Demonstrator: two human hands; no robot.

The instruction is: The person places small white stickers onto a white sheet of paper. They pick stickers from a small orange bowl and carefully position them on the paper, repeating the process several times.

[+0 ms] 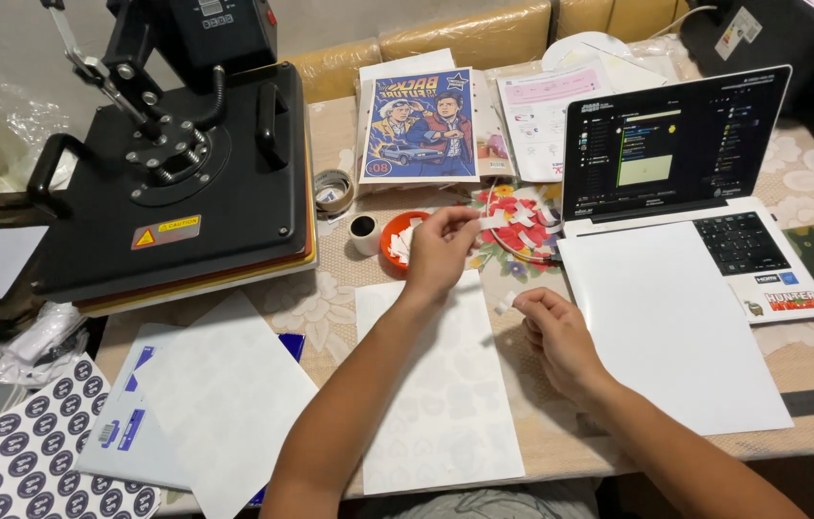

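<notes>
My left hand (pixel 441 248) is raised over the table's middle and pinches a small white paper scrap (pixel 491 221) between its fingertips, next to an orange bowl (pixel 392 234) holding several white scraps. My right hand (pixel 556 327) rests lower and pinches another small white scrap (pixel 506 303) at its fingertips. Under both hands lies a white sheet (pixel 441 384) printed with faint shapes. A red round dish (pixel 520 235) with more white scraps sits just beyond my hands.
A black heat press (pixel 172 163) fills the left. An open laptop (pixel 686 159) stands on the right with a blank white sheet (pixel 666 322) over its front. A colourful poster print (pixel 419 125), a tape roll (pixel 334 190), a small black-and-white cup (pixel 364 231) and round sticker sheets (pixel 32 452) lie around.
</notes>
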